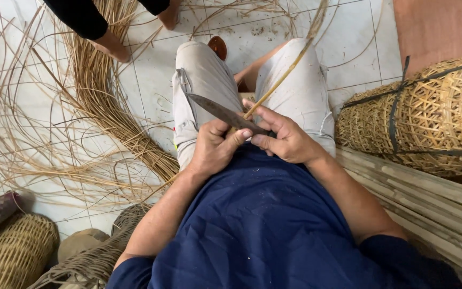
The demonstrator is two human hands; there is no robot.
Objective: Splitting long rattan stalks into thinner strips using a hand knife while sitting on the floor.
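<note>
I sit with my knees up, in pale shorts and a dark blue shirt. My right hand (290, 140) grips the handle end of a dark knife (221, 113), whose blade points left across my lap. My left hand (215, 149) pinches the near end of a thin cane strip (282, 79) just under the blade, thumb pressed up against it. From the hands the strip runs up and to the right, over my right knee, and out of the top of the view.
A thick bundle of loose cane strips (100, 101) sprawls over the white tiled floor at left. Another person's feet (112, 48) stand beyond it. A woven basket (434, 115) and flat slats (429, 200) lie at right. More wickerwork (14, 254) sits at bottom left.
</note>
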